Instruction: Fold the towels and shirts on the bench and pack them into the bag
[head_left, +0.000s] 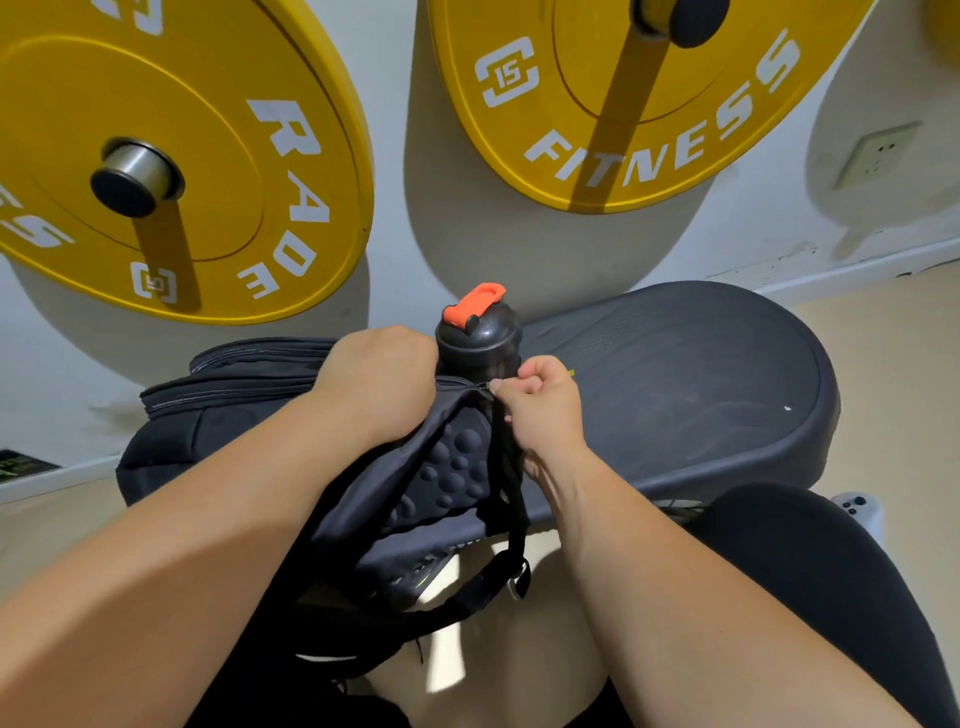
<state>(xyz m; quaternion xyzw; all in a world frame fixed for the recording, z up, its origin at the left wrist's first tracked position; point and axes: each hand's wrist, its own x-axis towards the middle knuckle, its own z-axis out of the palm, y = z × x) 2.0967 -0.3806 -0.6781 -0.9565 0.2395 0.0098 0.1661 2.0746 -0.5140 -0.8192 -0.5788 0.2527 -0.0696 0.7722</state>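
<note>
The left grip clutches the dark bag lying on the counter; the right grip pinches its zipper pull; an orange-capped bottle stands just behind.

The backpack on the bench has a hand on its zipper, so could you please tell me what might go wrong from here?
1. The right hand pinches the zipper pull right beside the orange-capped bottle; a hard tug could tip the bottle.
2. The backpack overhangs the near edge of the bench, so it may slide off if the left hand lets go.
3. Fabric bunched under the left hand could catch in the zipper.
</note>
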